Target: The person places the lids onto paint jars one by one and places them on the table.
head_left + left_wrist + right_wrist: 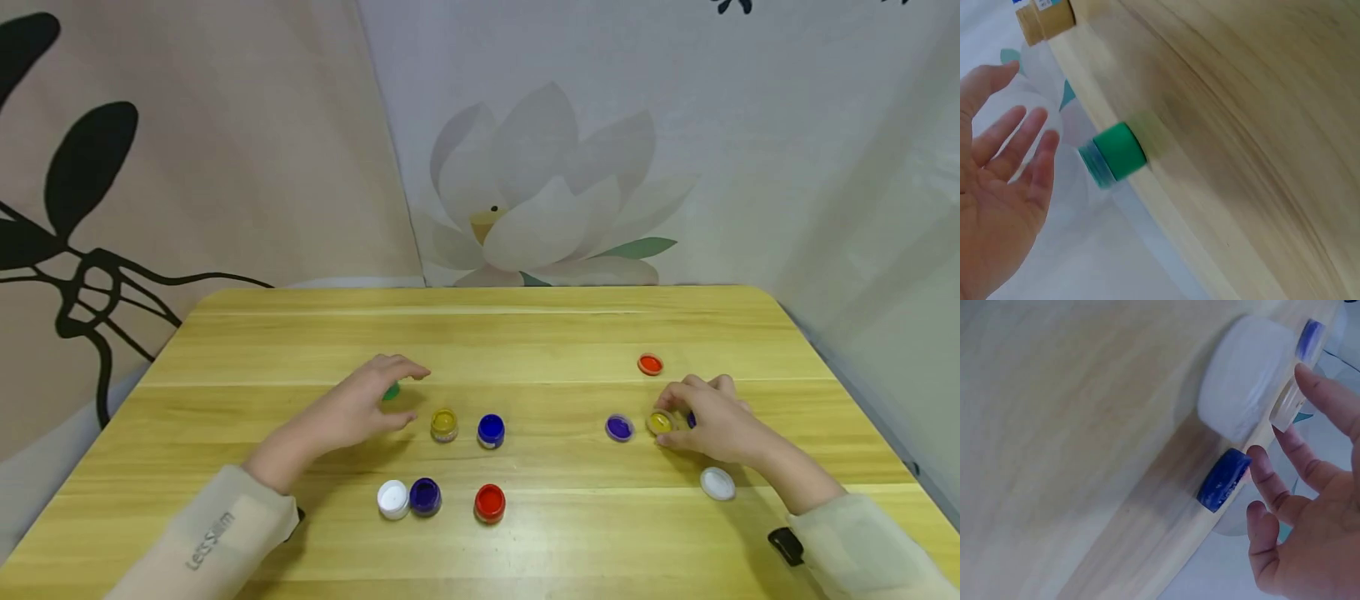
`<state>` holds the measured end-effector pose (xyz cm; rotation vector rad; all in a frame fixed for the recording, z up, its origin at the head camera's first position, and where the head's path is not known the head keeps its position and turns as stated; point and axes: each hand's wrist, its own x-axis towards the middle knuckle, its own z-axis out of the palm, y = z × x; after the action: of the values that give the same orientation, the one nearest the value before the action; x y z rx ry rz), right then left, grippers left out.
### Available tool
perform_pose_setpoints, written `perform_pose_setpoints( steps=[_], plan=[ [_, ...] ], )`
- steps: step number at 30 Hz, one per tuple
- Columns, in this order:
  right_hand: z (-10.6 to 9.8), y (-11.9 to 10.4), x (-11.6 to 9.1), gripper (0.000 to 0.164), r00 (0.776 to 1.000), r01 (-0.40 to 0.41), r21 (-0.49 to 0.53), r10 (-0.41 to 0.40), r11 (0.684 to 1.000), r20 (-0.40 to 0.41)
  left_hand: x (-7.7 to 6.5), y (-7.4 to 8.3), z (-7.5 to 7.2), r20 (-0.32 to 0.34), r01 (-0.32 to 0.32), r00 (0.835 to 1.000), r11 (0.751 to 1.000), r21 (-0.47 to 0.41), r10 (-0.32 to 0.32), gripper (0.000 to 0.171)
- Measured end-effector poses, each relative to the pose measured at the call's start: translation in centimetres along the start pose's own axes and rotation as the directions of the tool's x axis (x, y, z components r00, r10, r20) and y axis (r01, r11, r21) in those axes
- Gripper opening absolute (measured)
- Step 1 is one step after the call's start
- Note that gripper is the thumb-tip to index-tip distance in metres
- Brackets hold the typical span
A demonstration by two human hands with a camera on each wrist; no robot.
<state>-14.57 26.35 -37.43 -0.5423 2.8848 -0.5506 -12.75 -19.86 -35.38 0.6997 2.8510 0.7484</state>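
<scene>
On the right side of the table, my right hand point(712, 421) pinches a yellow jar lid point(661, 422) between thumb and forefinger, low over the wood. A blue lid point(1224, 480) lies beside its other fingers, partly hidden in the head view. My left hand point(367, 398) is spread above the table at the left, holding nothing. Next to it stands a small green paint jar point(1119, 152), mostly hidden by the hand in the head view. Just right of its fingertips are an open yellow paint jar point(444, 425) and a blue paint jar point(491, 431).
Nearer the front stand a white jar point(393, 499), a purple jar point(425, 497) close against it, and a red jar point(490, 503). Around the right hand lie a purple lid point(619, 428), an orange-red lid point(650, 364) and a white lid point(717, 483). A printed curtain hangs behind the table.
</scene>
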Motion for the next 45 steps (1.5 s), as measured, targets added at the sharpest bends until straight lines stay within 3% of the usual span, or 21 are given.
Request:
perform_pose_setpoints(
  steps=[6, 11, 17, 31, 39, 45],
  plan=[
    [-0.4, -0.2, -0.6, 0.033, 1.0, 0.012, 0.046, -0.011, 0.999, -0.024, 0.6, 0.3, 0.9, 0.124, -0.037, 0.991, 0.997, -0.064, 0.045, 0.055],
    [-0.9, -0.4, -1.1, 0.032, 0.999, 0.012, 0.094, -0.009, 0.996, -0.038, 1.1, 0.2, 1.5, 0.171, -0.044, 0.983, 0.994, -0.099, 0.061, 0.053],
    [-1.4, -1.0, -1.6, 0.032, 0.999, 0.015, 0.12, -0.01, 0.993, -0.044, 1.8, 0.1, 1.8, 0.213, -0.07, 0.973, 0.994, -0.081, 0.085, 0.053],
    [-1.8, -3.5, -2.5, 0.035, 0.996, 0.054, 0.161, -0.042, 0.986, -0.075, 2.8, 0.1, 2.4, 0.214, -0.092, 0.97, 0.991, -0.096, 0.111, 0.034],
    [-1.9, -4.9, -3.0, 0.036, 0.985, 0.128, 0.181, -0.103, 0.975, -0.14, 1.9, 0.6, 1.2, 0.224, -0.004, 0.974, 0.994, -0.107, 0.028, 0.029],
    [-1.1, -6.2, -3.4, 0.035, 0.978, 0.16, 0.209, -0.125, 0.965, -0.169, 0.2, 1.0, 0.5, 0.191, -0.027, 0.981, 0.997, -0.071, 0.04, 0.028]
  ],
)
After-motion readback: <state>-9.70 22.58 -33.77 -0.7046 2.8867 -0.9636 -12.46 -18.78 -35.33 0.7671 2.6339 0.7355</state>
